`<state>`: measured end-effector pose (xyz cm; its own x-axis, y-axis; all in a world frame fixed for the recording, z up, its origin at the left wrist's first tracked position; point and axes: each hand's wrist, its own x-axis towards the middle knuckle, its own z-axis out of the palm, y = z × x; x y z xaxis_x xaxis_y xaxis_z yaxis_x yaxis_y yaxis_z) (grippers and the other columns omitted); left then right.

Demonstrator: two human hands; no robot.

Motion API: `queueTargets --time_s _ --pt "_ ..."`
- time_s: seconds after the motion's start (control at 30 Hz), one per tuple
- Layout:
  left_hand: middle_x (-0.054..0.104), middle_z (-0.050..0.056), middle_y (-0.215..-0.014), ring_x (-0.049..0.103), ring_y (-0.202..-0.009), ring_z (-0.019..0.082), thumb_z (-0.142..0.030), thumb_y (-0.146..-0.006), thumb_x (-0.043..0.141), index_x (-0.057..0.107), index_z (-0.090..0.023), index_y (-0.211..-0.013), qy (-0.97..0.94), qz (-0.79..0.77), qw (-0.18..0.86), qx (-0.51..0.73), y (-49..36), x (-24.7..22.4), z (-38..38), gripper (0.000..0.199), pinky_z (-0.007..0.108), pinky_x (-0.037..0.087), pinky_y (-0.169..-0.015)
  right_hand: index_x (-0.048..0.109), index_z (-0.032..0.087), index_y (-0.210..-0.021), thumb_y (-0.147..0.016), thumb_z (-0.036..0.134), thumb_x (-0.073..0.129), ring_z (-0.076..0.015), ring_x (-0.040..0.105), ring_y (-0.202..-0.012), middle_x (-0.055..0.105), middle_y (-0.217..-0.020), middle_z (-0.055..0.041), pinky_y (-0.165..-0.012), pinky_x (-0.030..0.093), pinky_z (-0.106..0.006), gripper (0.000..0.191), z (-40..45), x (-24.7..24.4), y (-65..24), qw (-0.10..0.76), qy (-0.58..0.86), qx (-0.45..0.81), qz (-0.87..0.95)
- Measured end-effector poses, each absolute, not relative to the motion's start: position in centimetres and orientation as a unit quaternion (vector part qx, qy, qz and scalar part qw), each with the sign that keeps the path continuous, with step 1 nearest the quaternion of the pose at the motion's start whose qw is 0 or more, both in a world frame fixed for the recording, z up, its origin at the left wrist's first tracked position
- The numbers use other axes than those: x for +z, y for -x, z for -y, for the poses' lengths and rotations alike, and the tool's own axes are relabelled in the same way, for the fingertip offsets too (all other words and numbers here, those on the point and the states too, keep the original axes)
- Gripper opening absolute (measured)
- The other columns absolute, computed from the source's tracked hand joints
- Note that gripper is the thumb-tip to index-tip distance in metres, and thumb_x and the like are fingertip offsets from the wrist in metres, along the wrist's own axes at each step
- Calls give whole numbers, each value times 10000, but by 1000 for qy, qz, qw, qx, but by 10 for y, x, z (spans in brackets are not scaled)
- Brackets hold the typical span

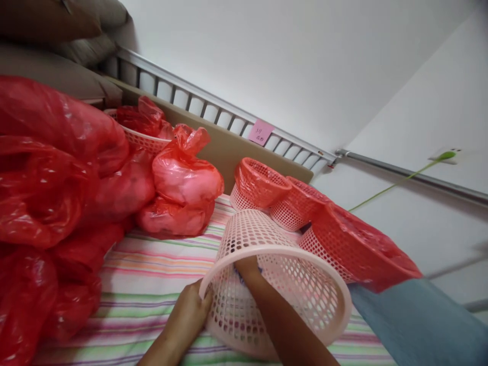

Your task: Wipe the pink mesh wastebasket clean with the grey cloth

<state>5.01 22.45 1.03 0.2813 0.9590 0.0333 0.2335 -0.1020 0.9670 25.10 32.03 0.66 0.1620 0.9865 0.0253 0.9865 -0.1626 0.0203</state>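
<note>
A pale pink perforated plastic basket (282,254) lies tipped on the striped cloth (152,264), its wide mouth facing me. My left hand (190,305) is closed round the left side of its rim. My right arm reaches deep into the basket, where my right hand (247,267) is at the inner wall near the bottom. A small piece of dark blue patterned material (240,275) shows beside that hand; the fingers themselves are hidden.
Full red plastic bags (49,193) pile up on the left, with a tied one (186,178) beside them. Bag-lined baskets (261,183) stand in a row behind and right. A railing (209,109) runs along the back, and blue-grey cloth (423,320) lies at right.
</note>
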Motion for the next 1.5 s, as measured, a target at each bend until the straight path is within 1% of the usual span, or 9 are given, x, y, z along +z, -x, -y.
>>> queueTargets --time_s 0.2,0.37,0.5,0.7,0.9,1.07,1.2,1.33,1.5 --pt "735 110 -882 667 -803 239 -371 -760 507 680 -117 -950 -568 -483 540 391 -59 -1 -212 361 292 501 -718 622 188 -1092 -874 162 356 -211 465 -1187 570 -1243 -83 -976 312 -303 345 -325 3 -263 -16 760 -5 650" --pt "664 72 -557 588 -439 190 -531 -797 404 653 -95 -826 -538 -481 589 365 -76 -21 -197 503 271 459 -441 567 152 -1144 -884 306 356 -221 601 -973 640 -1076 -127 -809 424 -307 368 -287 7 -249 -25 778 -5 628" --pt "595 37 -474 527 -348 165 -550 -792 394 606 -93 -793 -523 -488 599 361 -82 -29 -198 503 248 402 -358 554 165 -1131 -853 299 394 -220 613 -898 646 -1003 -106 -763 439 -291 348 -217 4 -225 -10 755 -1 656" --pt "717 106 -730 651 -706 225 -412 -810 437 665 -109 -742 -592 -451 518 422 -68 -13 -202 386 277 481 -656 536 212 -1163 -800 240 442 -260 580 -969 602 -1091 -114 -808 434 -343 377 -142 3 -205 -34 724 38 687" --pt "702 100 -689 633 -649 218 -328 -816 422 677 -117 -742 -634 -492 444 397 -32 13 -219 339 263 424 -590 552 188 -1109 -846 248 394 -234 599 -872 628 -972 -102 -743 435 -306 313 -201 9 -193 -25 712 -14 701" --pt "681 74 -661 616 -630 196 -273 -817 421 658 -131 -696 -672 -488 409 379 -20 21 -227 302 237 387 -562 563 150 -1142 -895 233 325 -230 589 -968 630 -1073 -135 -821 414 -309 353 -283 7 -214 -57 742 -46 667" --pt "687 60 -683 618 -645 191 -278 -817 424 663 -143 -751 -659 -501 414 379 -25 19 -226 283 241 407 -590 546 154 -1199 -896 158 299 -231 491 -1148 554 -1245 -129 -952 326 -323 390 -319 1 -241 -62 729 -41 681" --pt "725 96 -873 651 -807 225 -324 -788 480 659 -130 -930 -575 -527 478 403 -41 2 -214 299 277 460 -718 571 173 -1166 -896 179 323 -233 507 -1132 589 -1201 -109 -919 352 -315 368 -327 0 -251 -68 726 -32 684" --pt "729 137 -766 669 -761 260 -391 -823 424 684 -71 -833 -553 -524 524 381 -58 -16 -200 412 300 478 -666 558 176 -1156 -908 276 324 -220 588 -997 647 -1052 -103 -813 410 -294 355 -295 9 -242 -69 737 -24 671"
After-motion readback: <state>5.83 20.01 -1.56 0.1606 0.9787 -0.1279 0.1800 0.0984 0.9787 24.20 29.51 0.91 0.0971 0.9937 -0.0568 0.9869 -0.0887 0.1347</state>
